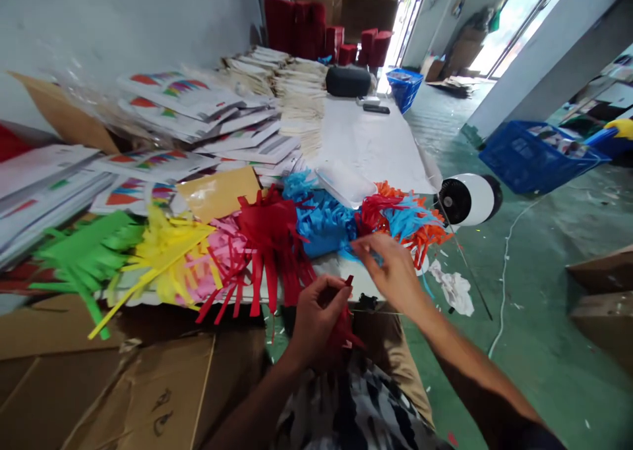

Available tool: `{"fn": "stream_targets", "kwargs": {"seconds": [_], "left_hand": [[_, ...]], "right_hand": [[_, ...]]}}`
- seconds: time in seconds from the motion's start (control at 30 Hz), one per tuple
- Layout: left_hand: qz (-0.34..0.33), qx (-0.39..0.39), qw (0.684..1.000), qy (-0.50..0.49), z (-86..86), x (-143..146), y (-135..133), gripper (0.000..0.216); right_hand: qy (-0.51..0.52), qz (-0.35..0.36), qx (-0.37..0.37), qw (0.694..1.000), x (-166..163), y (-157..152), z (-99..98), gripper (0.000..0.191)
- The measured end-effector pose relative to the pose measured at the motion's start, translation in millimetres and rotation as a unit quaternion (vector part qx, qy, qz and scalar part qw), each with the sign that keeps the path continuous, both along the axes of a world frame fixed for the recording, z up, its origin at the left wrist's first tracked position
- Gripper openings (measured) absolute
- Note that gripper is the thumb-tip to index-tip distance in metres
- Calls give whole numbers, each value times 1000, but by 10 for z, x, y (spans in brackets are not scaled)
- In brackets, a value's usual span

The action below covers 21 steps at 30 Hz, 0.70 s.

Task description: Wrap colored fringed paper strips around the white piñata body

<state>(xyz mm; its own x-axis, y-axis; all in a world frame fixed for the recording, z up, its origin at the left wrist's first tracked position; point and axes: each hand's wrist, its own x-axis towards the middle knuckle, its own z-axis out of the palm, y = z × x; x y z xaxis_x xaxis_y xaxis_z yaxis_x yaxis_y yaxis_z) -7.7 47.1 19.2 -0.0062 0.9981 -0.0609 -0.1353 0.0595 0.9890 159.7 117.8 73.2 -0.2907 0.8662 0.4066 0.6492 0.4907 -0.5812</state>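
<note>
My left hand (320, 315) is closed in a pinch on a red fringed paper tassel (340, 335), whose tip pokes up above the fingers and whose strips hang toward my lap. My right hand (390, 269) reaches over the table edge, thumb and forefinger together at the blue fringed paper (324, 223); what lies between the fingertips is too small to make out. Left of the blue lie red fringed paper (271, 229), pink fringed paper (227, 242), yellow fringed paper (165, 255) and green fringed paper (91, 246). Orange fringed paper (430, 229) lies beyond my right hand.
Stacks of printed white packets (173, 101) line the wall side of the white table (366, 140). A black case (347, 81) stands farther back. A fan (467, 199) and blue crates (534, 160) are on the right; a cardboard box (148, 384) stands at lower left.
</note>
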Motion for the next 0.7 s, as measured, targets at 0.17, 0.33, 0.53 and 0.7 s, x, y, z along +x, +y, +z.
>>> {"fn": "stream_targets", "kwargs": {"seconds": [0.17, 0.33, 0.53, 0.7], "left_hand": [[-9, 1, 1000, 18, -18, 3, 81, 22], [-16, -7, 999, 39, -34, -127, -77, 27], [4, -34, 999, 36, -126, -172, -268, 32], [6, -16, 1000, 21, -28, -146, -206, 30]], "right_hand": [[-292, -120, -55, 947, -96, 1282, 206, 38], [-340, -149, -131, 919, -252, 2017, 106, 32], [-292, -154, -145, 933, -312, 2144, -32, 41], [-178, -130, -91, 971, -170, 1891, 166, 21]]}}
